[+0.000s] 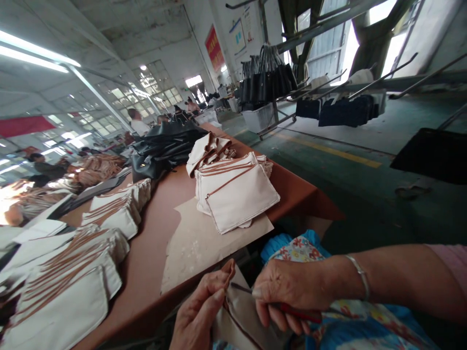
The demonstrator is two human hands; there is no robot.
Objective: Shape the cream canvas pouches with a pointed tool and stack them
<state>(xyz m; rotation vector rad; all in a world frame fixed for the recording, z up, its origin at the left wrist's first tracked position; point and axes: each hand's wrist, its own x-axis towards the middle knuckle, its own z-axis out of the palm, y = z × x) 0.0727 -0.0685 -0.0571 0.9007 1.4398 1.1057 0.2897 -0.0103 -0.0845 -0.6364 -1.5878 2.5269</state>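
Note:
My left hand (202,311) pinches the top corner of a cream fabric piece (237,321) with brown trim, low in the view beside the table edge. My right hand (288,291), wearing a bracelet, is closed round a red-handled tool (301,312) and lies against the same piece; the tool's working end cannot be made out. Beyond my hands, a pile of cream pieces with brown trim (241,194) rests on brown paper (197,243).
On the brown table (156,238), more cream pieces (76,282) lie in rows at left, with black material (168,146) behind. Racks hold black bags (268,80) beyond the table. Blue floral cloth (299,248) covers my lap. People sit in the background.

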